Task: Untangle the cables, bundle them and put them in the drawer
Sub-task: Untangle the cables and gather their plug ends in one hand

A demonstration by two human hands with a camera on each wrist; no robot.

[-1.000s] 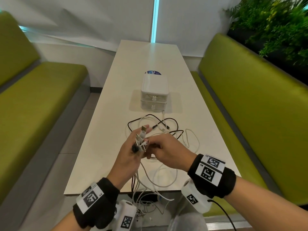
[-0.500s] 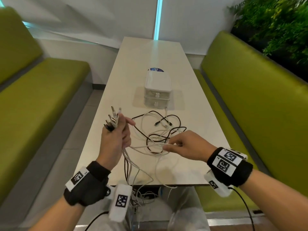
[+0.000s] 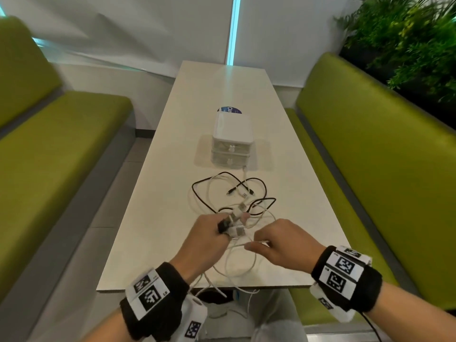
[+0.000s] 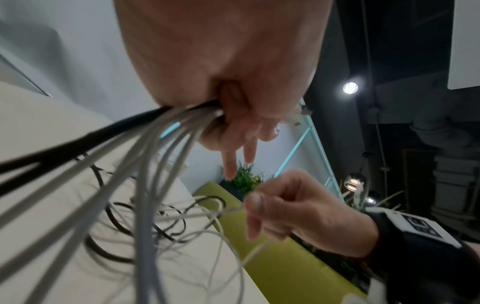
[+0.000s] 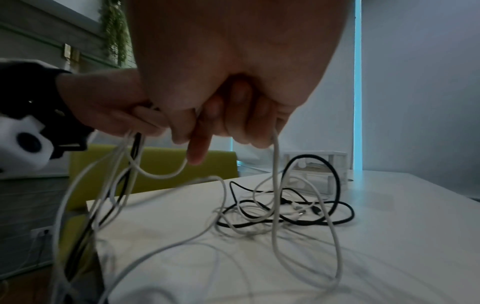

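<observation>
Black and white cables (image 3: 232,193) lie tangled on the white table (image 3: 153,218), with loops hanging over its near edge. My left hand (image 3: 209,233) grips a bunch of cable ends; several plugs (image 3: 234,218) stick out above the fist. In the left wrist view the strands (image 4: 161,131) fan out of that fist. My right hand (image 3: 281,243) sits close beside it and pinches a white cable (image 5: 274,168), which hangs down to the tangle (image 5: 285,209). A small white drawer unit (image 3: 232,141) with two shut drawers stands beyond the cables.
Green benches run along both sides, the left bench (image 3: 49,149) and the right bench (image 3: 370,156). A plant (image 3: 407,38) stands behind the right bench. A blue round sticker (image 3: 229,109) lies behind the drawer unit. White wall at the far end.
My left hand, raised to the left half a second ago, has come back down and right, next to my right hand. The right hand has drawn nearer along the white cable.
</observation>
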